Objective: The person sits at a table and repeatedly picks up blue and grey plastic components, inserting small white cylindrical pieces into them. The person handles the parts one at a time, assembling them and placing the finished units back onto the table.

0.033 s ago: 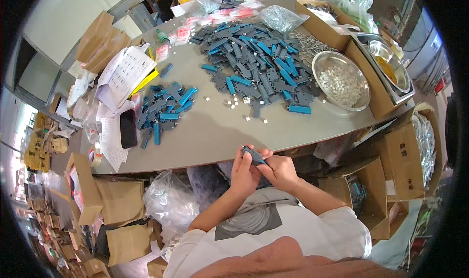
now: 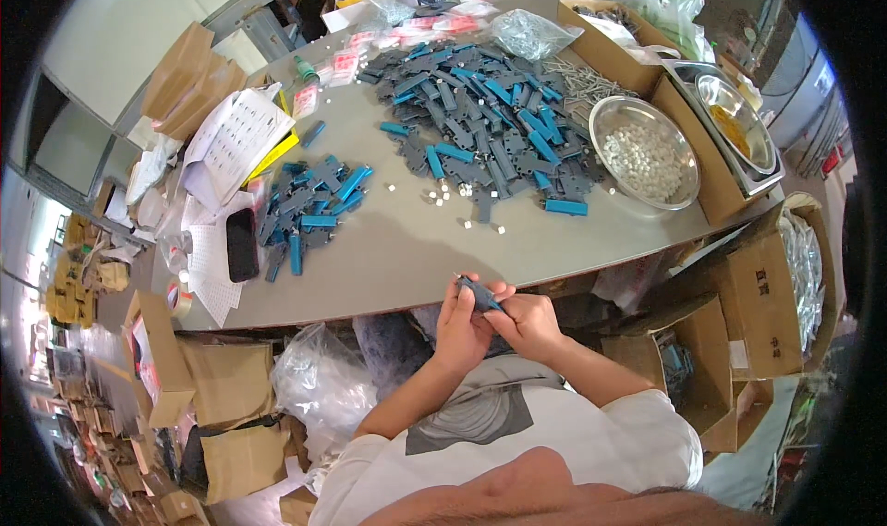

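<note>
Just beyond the table's front edge, my left hand (image 2: 460, 324) and my right hand (image 2: 528, 324) are closed together on one dark grey and blue plastic latch-like part (image 2: 479, 295). A small metal tip sticks out at its upper left end. My right thumb and fingers pinch its lower right end, where a little blue shows. A large heap of similar grey and blue parts (image 2: 480, 110) covers the middle of the table. Left of it lies a smaller pile (image 2: 309, 214) of the same kind. Small white pieces (image 2: 439, 196) are scattered before the large heap.
A steel bowl (image 2: 688, 170) of white pieces stands at the right beside a pile of metal pins (image 2: 587, 87). A black phone (image 2: 242, 246) and papers (image 2: 226, 147) lie at the left. Cardboard boxes (image 2: 767, 286) stand at the right below the table; a clear plastic bag (image 2: 319, 373) hangs at lower left.
</note>
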`<state>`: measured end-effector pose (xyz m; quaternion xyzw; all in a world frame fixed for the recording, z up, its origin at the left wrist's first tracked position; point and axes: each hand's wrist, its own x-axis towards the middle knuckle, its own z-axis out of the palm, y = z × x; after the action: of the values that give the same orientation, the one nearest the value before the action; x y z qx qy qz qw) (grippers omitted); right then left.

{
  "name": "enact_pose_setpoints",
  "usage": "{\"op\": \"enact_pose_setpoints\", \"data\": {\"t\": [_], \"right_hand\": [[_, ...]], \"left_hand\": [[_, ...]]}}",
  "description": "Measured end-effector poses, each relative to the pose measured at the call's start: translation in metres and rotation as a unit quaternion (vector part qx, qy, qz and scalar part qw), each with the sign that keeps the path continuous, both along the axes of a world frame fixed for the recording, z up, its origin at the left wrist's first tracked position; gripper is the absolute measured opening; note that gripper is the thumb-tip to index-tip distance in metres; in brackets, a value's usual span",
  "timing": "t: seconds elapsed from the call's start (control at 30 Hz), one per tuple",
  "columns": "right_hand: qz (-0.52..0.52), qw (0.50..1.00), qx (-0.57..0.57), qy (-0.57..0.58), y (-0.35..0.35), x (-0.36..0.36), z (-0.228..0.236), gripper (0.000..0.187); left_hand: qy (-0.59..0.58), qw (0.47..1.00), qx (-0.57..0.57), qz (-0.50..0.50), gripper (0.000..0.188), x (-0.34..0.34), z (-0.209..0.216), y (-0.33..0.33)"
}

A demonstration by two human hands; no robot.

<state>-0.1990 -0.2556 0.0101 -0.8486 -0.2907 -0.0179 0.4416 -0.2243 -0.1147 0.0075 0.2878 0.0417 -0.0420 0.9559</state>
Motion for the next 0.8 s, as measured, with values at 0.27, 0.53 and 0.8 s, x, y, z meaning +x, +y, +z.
{"op": "enact_pose_setpoints", "data": {"t": [0.27, 0.53, 0.8], "right_hand": [[-0.126, 0.977, -0.049, -0.162, -0.04, 0.075, -0.009, 0.032], [-0.27, 0.945, -0.118, -0.141, -0.092, 0.121, -0.032, 0.033], [-0.297, 0.947, -0.018, -0.118, -0.089, 0.109, -0.03, 0.02]], "left_hand": [[0.071, 0.863, 0.494, 0.084, 0.036, 0.069, -0.005, 0.088], [0.025, 0.389, 0.87, 0.302, 0.066, 0.142, -0.006, 0.21], [-0.134, 0.449, 0.872, 0.14, 0.047, 0.22, -0.028, 0.121]]}}
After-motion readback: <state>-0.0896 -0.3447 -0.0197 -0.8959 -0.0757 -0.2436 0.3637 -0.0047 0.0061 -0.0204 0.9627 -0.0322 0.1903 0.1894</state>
